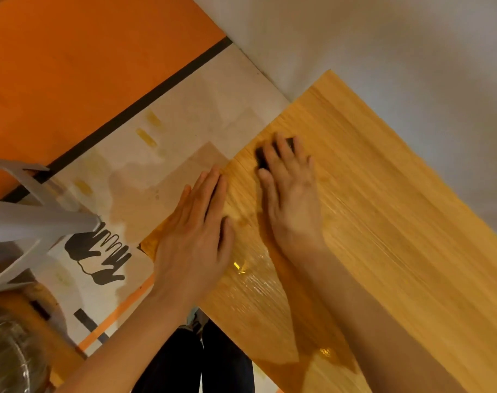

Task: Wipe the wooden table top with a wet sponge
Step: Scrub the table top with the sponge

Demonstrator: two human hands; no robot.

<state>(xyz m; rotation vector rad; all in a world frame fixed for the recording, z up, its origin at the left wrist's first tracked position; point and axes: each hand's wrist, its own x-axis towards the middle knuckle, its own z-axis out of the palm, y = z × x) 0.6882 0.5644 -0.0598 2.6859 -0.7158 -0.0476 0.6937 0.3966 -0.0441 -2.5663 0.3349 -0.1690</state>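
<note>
The wooden table top (383,194) runs diagonally across the right half of the view, with shiny wet streaks near its middle. My right hand (291,194) presses flat on a dark sponge (260,157), which peeks out from under the fingertips close to the table's left edge. My left hand (197,234) lies flat on that same edge, fingers together and straight, holding nothing. The two hands are a short gap apart.
A white chair (23,219) stands at the left on a pale floor (167,154) with an orange area, a black stripe and black hand-shaped markings (99,256). A white wall (383,38) borders the table's far side. My dark trousers (196,361) show below the table edge.
</note>
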